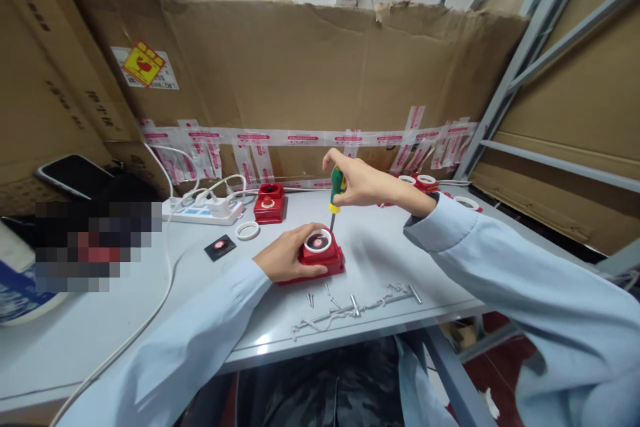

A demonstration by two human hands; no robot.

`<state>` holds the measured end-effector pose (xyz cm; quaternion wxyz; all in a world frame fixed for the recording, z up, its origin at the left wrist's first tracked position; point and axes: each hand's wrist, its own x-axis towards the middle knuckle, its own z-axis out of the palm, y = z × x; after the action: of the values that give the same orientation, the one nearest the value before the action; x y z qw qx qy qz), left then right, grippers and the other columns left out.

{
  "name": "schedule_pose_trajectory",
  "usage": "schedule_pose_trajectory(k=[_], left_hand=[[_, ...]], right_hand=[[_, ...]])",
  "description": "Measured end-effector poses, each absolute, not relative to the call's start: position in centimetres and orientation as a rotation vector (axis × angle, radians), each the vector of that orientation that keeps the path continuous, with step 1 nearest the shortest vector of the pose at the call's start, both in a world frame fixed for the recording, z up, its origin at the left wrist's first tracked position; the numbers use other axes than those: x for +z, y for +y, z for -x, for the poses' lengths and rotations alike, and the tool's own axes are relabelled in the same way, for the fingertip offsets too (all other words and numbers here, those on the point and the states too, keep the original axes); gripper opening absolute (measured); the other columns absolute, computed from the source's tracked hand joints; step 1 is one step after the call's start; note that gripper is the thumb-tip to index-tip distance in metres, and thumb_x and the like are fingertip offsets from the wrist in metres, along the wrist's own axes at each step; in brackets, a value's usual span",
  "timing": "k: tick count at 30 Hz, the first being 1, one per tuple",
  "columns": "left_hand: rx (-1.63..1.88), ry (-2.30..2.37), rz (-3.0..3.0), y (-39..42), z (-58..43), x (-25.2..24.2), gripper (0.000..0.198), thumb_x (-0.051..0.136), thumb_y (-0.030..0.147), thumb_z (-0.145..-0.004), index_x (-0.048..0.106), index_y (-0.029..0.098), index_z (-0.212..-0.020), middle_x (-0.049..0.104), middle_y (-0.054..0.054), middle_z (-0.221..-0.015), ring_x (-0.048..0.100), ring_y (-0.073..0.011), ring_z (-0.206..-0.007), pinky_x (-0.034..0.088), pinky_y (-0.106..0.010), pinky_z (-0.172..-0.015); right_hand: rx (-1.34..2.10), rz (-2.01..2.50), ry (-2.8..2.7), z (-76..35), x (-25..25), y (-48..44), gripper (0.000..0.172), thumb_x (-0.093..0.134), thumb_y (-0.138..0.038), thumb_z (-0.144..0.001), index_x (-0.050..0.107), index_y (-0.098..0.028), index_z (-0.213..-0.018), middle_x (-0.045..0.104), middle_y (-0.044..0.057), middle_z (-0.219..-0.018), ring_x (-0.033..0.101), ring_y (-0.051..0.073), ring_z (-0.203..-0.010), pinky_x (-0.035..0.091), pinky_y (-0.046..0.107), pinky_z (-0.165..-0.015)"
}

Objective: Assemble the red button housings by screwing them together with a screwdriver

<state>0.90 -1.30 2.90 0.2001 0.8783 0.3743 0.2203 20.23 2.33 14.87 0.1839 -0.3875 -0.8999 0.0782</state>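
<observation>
My right hand [357, 180] grips a screwdriver [336, 190] with a green and yellow handle. The shaft points down, and its tip meets the far right corner of a red box [320, 260]. On top of that box sits a white ring [317, 241] around a dark round centre. My left hand [290, 253] is wrapped round the box's left side, thumb along the front, pressing it to the table. Several screws [311, 299] lie in front of the box, beside metal rods [330, 315] with a thin chain.
A second red box [269, 203] stands further back, near a loose white ring [247, 231] and a black square plate [220, 247]. A white power strip [205, 210] with cables is behind. More red parts [425, 181] lie behind my right forearm. Cardboard [310, 73] walls the back.
</observation>
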Motion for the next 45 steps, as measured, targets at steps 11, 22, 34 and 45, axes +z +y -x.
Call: schedule_pose_trajectory(k=[11, 22, 34, 45], left_hand=[[0.624, 1.048, -2.453, -1.3, -0.9, 2.8, 0.065, 0.069, 0.043, -0.070, 0.040, 0.023, -0.124, 0.056, -0.007, -0.119, 0.057, -0.0248, -0.105, 0.044, -0.038, -0.093], [0.622, 1.049, -2.457, -1.3, -0.9, 2.9, 0.064, 0.068, 0.044, -0.070, 0.041, 0.023, -0.123, 0.057, -0.006, -0.117, 0.057, -0.0246, -0.104, 0.045, -0.037, -0.091], [0.617, 1.041, -2.439, -1.5, -0.9, 3.1, 0.062, 0.068, 0.043, -0.070, 0.041, 0.023, -0.123, 0.057, -0.007, -0.117, 0.057, -0.0251, -0.104, 0.045, -0.039, -0.091], [0.621, 1.030, -2.436, -1.4, -0.8, 3.0, 0.063, 0.068, 0.042, -0.071, 0.041, 0.024, -0.125, 0.057, -0.005, -0.118, 0.057, -0.0237, -0.104, 0.044, -0.037, -0.092]], right_hand=[[0.307, 1.023, -2.428, -20.4, 14.3, 2.9, 0.039, 0.064, -0.020, -0.062, 0.040, -0.021, -0.092, 0.054, -0.001, -0.081, 0.049, 0.015, -0.072, 0.037, 0.027, -0.062], [0.279, 1.136, -2.248, -20.6, 13.4, 3.3, 0.036, 0.060, -0.023, -0.064, 0.033, -0.022, -0.088, 0.048, -0.004, -0.070, 0.047, 0.014, -0.064, 0.036, 0.029, -0.061], [0.312, 1.039, -2.252, -20.3, 13.1, 3.2, 0.037, 0.060, -0.023, -0.064, 0.034, -0.022, -0.091, 0.052, -0.004, -0.070, 0.050, 0.013, -0.065, 0.038, 0.029, -0.063], [0.270, 0.820, -2.128, -20.4, 14.2, 2.5, 0.041, 0.051, -0.014, -0.064, 0.036, -0.021, -0.102, 0.055, -0.004, -0.072, 0.049, 0.011, -0.059, 0.040, 0.026, -0.061]])
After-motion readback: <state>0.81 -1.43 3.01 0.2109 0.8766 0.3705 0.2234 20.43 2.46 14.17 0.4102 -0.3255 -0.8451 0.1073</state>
